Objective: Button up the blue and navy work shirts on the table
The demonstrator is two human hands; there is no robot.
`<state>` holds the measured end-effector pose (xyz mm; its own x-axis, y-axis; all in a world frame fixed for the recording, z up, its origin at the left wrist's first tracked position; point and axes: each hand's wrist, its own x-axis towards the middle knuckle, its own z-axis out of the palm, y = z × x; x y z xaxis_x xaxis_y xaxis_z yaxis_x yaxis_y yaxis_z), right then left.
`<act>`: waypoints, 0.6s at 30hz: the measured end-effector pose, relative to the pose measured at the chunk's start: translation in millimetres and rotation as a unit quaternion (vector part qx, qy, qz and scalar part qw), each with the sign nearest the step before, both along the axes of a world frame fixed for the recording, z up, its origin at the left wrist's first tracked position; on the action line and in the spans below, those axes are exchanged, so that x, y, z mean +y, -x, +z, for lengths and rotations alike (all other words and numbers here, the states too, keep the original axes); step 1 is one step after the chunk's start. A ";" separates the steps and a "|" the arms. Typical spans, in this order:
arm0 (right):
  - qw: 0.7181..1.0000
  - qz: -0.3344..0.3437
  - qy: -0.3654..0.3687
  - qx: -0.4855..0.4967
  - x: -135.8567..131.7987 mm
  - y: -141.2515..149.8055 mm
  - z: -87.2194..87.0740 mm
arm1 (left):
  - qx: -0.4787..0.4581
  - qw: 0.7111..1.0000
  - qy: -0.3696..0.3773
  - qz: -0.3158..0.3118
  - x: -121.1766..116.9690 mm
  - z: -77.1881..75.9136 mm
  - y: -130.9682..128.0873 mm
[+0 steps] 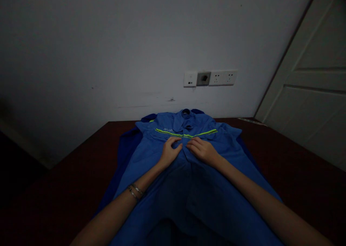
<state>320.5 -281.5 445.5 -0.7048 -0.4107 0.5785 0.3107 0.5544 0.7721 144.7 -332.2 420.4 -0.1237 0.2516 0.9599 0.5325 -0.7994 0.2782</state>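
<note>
A blue work shirt [151, 156] with a yellow-green reflective stripe across the chest lies front-up on a dark red-brown table [67, 181], collar toward the wall. My left hand [169, 151] rests on the shirt's front just left of the placket, fingers curled and pinching the cloth. My right hand [201, 149] lies just right of the placket, fingers bent and pressed on the fabric there. The two hands nearly meet at the shirt's centre, below the stripe. Bracelets sit on my left wrist.
A darker blue garment [127, 145] lies under the shirt and shows at its left side. A white wall with a row of sockets [211, 78] stands behind the table. A white door [313, 91] is at the right. The room is dim.
</note>
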 end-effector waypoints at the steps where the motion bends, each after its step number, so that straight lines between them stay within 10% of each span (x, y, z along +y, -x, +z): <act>1: 1.000 0.003 0.007 0.004 -0.9 -0.5 1.1 | 0.032 0.999 -0.012 -0.009 -0.9 -0.7 -0.3; 18: 0.998 0.025 0.054 0.021 -7.5 2.9 4.8 | 0.116 0.991 0.038 0.060 3.5 -4.4 -1.2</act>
<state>317.6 -289.0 450.3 -0.6597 -0.3776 0.6498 0.3116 0.6494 0.6937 145.9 -328.7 416.0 0.0645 0.3217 0.9446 0.6788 -0.7080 0.1948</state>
